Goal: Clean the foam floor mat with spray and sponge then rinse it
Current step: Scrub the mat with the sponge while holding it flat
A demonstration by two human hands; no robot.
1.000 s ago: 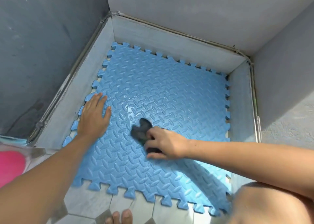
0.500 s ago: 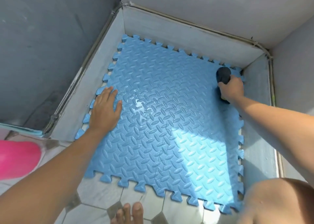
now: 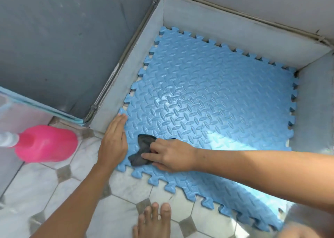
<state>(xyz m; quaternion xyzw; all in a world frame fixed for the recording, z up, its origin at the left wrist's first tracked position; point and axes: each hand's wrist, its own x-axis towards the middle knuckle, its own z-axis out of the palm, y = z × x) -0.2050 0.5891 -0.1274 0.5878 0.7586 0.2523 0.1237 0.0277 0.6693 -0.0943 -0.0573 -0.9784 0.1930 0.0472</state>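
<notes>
The foam mat lies inside a low walled corner, and its near edge reaches out onto the tiled floor. At the mat's near left corner the left hand lies flat, and just right of it the right hand presses the sponge on the mat. A bottle, probably lying on its side, is on the floor left of the mat.

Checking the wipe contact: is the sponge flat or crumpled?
Crumpled: the dark sponge bunches unevenly under the right hand on the mat.
</notes>
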